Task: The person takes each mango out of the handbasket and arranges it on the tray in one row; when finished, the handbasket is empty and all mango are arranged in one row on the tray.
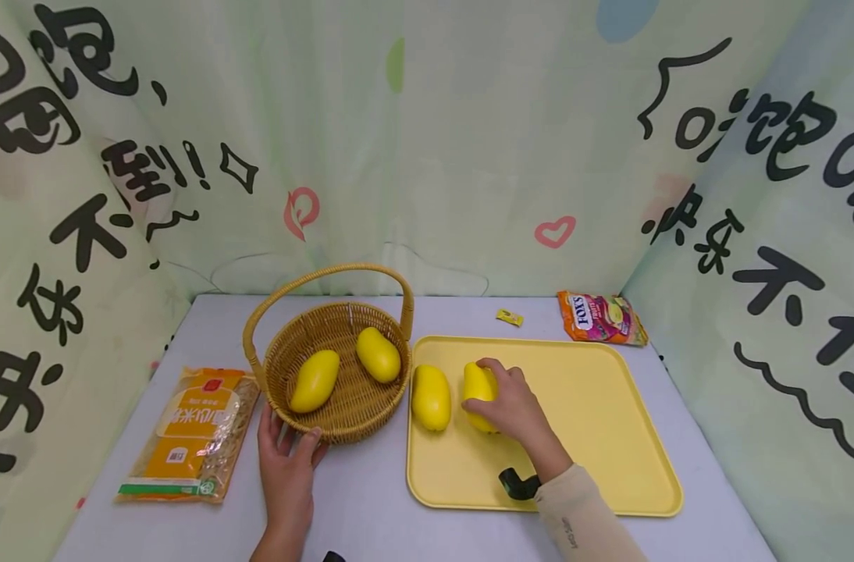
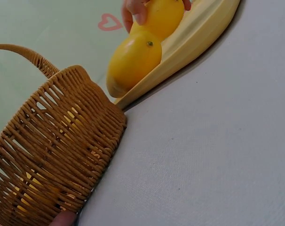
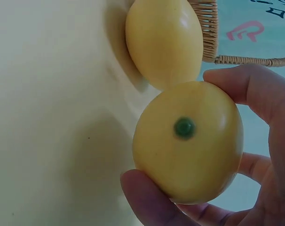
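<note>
My right hand (image 1: 514, 406) grips a yellow mango (image 1: 478, 394) over the yellow tray (image 1: 574, 468), thumb on one side and fingers on the other. In the right wrist view the green stem spot of the held mango (image 3: 194, 150) faces the camera. Another mango (image 1: 431, 398) lies on the tray just left of it, beside the basket. My left hand (image 1: 290, 476) holds the near left side of a brown wicker basket (image 1: 353, 429), its thumb at the rim. Two mangoes, one left (image 1: 316, 381) and one right (image 1: 378, 355), lie inside the basket.
Left of the basket lies an orange-labelled clear food bag (image 1: 188, 437). A Fox's candy bag (image 1: 603, 318) and a small yellow wrapped candy (image 1: 509, 317) lie behind the tray. The basket's tall handle (image 1: 343, 268) arches over its back. Printed curtains (image 1: 469, 156) enclose the table.
</note>
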Tool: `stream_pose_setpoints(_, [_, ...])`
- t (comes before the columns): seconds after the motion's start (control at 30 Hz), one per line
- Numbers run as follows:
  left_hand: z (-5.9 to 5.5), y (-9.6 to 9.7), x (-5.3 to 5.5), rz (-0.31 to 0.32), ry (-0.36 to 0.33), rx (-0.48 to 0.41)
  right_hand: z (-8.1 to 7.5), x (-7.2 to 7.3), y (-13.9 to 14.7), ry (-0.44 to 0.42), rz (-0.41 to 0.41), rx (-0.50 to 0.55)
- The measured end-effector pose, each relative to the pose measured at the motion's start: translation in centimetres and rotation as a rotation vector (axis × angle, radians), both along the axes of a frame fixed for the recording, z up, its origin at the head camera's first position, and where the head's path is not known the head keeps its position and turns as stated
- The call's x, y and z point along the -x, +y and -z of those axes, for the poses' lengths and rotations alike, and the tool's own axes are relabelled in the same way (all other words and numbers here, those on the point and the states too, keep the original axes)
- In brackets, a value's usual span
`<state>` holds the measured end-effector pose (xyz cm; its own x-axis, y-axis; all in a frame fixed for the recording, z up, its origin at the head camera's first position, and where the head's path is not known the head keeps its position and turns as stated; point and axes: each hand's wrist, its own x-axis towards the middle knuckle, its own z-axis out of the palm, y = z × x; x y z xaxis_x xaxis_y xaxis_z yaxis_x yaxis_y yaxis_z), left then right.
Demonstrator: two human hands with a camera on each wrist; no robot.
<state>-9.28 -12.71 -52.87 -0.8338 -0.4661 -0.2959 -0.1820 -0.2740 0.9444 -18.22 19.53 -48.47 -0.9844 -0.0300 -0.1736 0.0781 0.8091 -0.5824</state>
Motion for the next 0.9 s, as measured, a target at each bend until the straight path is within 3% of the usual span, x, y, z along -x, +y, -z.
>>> stream_pose_setpoints(0.63, [0.19, -0.23, -0.03, 0.012, 0.013, -0.001, 1.0, 0.08, -0.26, -0.043, 0.016, -0.041])
stream_pose_setpoints(0.9, [0.14, -0.19, -0.11, 0.023, 0.038, -0.018, 0.33, -0.21, -0.27, -0.11, 0.019, 0.023])
